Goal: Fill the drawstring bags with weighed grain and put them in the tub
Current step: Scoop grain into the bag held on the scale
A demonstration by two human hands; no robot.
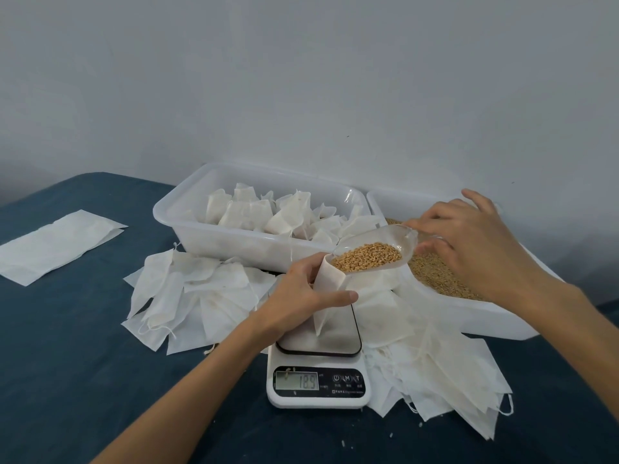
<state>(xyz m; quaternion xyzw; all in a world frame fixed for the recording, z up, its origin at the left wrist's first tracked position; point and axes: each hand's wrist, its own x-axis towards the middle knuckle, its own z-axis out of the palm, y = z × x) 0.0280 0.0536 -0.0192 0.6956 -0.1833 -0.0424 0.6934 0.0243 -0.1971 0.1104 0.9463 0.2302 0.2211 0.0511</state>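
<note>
1. Drawstring bag (330, 289) stands on the steel platform of the kitchen scale (318, 366), its mouth held open by the left hand (301, 293), thumb stretched along the front of the cloth and the other fingers curled behind it.
2. Clear plastic scoop (375, 251), loaded with grain, rests its lip at the bag's mouth. The right hand (469, 242) pinches its handle between thumb and forefinger, the remaining fingers spread loosely above.
3. To pour well, I judge the scoop should tip slowly, its lip inside the mouth, while the eyes stay on the display, which seems to read 18.9.
4. The left hand's weight on the bag probably skews the reading; ease the grip before trusting it.
5. Counts: one scale, one scoop, two white tubs. The left tub (234, 242) holds filled bags, roughly a dozen showing; the right tub (469, 313) holds loose grain (432, 276).
6. Empty bags lie in two heaps, left (191, 296) and right (445, 370) of the scale, too overlapped to count. One flat stack (57, 246) lies well apart on the blue cloth.
</note>
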